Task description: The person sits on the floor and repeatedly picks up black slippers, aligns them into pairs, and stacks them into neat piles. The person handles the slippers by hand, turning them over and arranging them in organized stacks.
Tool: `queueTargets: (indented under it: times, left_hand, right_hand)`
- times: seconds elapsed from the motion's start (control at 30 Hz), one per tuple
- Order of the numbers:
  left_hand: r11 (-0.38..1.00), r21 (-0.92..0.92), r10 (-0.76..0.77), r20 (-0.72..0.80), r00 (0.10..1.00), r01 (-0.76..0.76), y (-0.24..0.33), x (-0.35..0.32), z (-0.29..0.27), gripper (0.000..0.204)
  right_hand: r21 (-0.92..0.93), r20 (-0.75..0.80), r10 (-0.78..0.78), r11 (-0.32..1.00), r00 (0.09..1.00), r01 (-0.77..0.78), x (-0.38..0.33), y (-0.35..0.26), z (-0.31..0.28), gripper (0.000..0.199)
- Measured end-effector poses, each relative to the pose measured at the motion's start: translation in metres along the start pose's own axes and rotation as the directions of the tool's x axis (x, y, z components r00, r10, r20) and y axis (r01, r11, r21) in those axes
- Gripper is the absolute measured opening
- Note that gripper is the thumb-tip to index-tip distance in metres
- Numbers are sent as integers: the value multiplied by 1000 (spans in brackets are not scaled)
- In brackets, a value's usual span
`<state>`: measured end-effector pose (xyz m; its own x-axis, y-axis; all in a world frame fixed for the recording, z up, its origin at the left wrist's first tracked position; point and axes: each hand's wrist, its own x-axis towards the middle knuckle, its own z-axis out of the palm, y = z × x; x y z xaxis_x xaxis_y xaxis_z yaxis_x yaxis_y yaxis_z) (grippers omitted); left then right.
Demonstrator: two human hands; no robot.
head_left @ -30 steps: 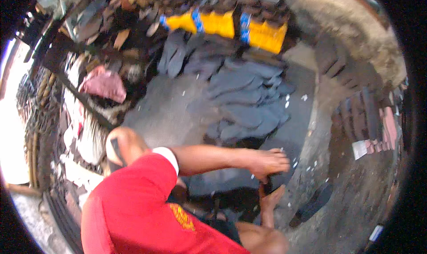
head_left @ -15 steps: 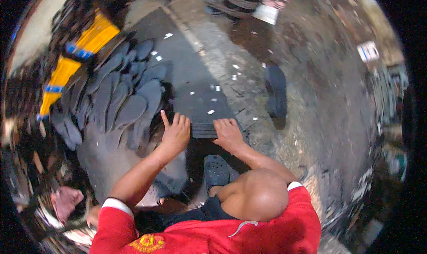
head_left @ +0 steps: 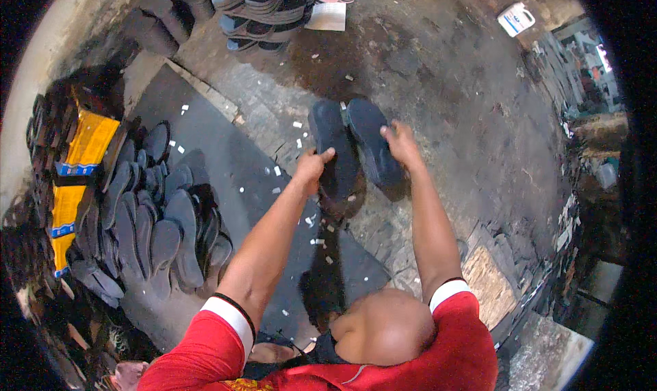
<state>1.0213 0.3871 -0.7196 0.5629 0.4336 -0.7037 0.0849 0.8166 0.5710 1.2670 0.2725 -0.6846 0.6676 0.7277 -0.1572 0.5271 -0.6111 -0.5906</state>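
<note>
Two dark grey shoe soles, apparently stacks of them, lie side by side in front of me. My left hand (head_left: 315, 168) is closed on the outer edge of the left shoe sole (head_left: 335, 141), its thumb on top. Around the outer edge of the right shoe sole (head_left: 370, 138), my right hand (head_left: 402, 146) is closed, thumb also on top. The fingers beneath are mostly hidden. The soles' far ends nearly touch each other, and a dark shadow lies at their near ends.
Many loose dark soles (head_left: 147, 216) are heaped on the left, beside a yellow and blue strip (head_left: 87, 141). A dark sheet (head_left: 233, 162) with white scraps covers the floor. Stacked soles (head_left: 263, 15) stand at the back. A white jug (head_left: 516, 19) is at far right.
Both hands have moved from the dark layered pieces over the sheet to the right and farther out. Two soles now lie side by side where one lay alone. My view has turned right.
</note>
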Motion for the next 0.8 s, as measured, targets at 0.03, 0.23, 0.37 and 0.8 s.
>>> queueTargets:
  times: [0.03, 0.23, 0.37, 0.8]
  left_hand:
    - [999, -39, -9, 8, 1000, 10, -8, 8, -6, 46]
    - [783, 618, 264, -226, 938, -72, -21, 13, 10, 57]
    - [526, 844, 494, -202, 846, -106, -29, 16, 57, 59]
    - [268, 944, 919, -190, -346, 192, 106, -244, -251, 33]
  right_hand:
    - [-44, 93, 26, 999, 995, -22, 3, 14, 14, 68]
    - [242, 400, 283, 885, 872, -399, -11, 22, 7, 73]
    - [68, 220, 259, 958, 941, -280, -3, 57, 22, 73]
    - [321, -137, -45, 943, 990, 87, -77, -51, 13, 40]
